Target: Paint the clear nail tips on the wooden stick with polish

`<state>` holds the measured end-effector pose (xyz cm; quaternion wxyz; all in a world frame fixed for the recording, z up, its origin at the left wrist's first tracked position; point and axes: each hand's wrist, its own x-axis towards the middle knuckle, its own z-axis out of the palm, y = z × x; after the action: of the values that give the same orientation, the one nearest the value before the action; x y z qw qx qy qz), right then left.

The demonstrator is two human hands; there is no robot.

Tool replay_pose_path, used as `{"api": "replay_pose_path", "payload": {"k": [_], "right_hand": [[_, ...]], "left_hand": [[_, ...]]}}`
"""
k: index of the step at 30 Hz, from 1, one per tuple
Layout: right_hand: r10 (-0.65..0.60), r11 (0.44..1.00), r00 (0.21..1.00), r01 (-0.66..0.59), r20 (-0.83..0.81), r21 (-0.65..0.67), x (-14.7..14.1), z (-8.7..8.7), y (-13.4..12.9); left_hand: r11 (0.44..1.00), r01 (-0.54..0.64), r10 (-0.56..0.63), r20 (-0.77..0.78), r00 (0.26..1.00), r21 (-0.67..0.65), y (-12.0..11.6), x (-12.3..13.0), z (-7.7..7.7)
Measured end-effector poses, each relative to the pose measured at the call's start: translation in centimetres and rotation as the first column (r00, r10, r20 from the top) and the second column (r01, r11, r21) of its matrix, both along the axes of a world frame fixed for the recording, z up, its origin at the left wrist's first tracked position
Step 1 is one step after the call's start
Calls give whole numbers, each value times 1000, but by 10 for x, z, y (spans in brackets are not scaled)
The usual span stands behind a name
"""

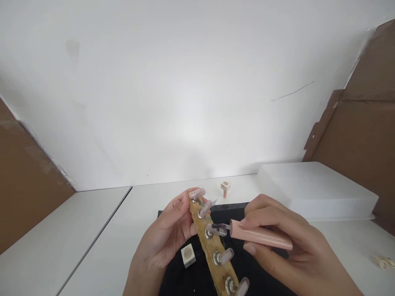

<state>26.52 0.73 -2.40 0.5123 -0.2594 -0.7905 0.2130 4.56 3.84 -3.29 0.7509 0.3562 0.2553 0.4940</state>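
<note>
Our left hand (168, 224) grips the wooden strip (210, 248) near its far end, above the black mat (175, 277); we do well to hold it steady. Our right hand (277, 230) pinches the pink handle (262, 236), its dark brush (219, 226) at the middle nail tip (221, 232). Light, lengthwise strokes seem best, clear of the neighbouring tips. A pale cube (188, 255) lies beside the strip; a white box (317, 187) stands to the right, apart from our work.

No readable words, labels, brands, numbers or signs. Just faint round marks on the pale cube (188, 255) and on the small block with a pink peg (225, 187), too blurred to make out.
</note>
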Motion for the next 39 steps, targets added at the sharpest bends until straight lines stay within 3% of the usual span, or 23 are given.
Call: {"api": "replay_pose_path", "payload": {"k": [4, 16, 24, 39], "right_hand": [[14, 1000, 1000, -13, 13, -13, 0, 1, 2], [0, 1000, 998, 0, 65, 11, 3, -5, 3], [-5, 999, 999, 3, 51, 36, 1, -8, 5], [56, 998, 998, -57, 36, 25, 4, -9, 7]], "left_hand": [[1000, 23, -23, 2, 1000, 16, 1, 0, 1], [997, -71, 69, -64, 996, -20, 1, -2, -2], [998, -42, 47, -107, 993, 51, 4, 0, 0], [998, -20, 26, -94, 995, 60, 8, 0, -1]]}}
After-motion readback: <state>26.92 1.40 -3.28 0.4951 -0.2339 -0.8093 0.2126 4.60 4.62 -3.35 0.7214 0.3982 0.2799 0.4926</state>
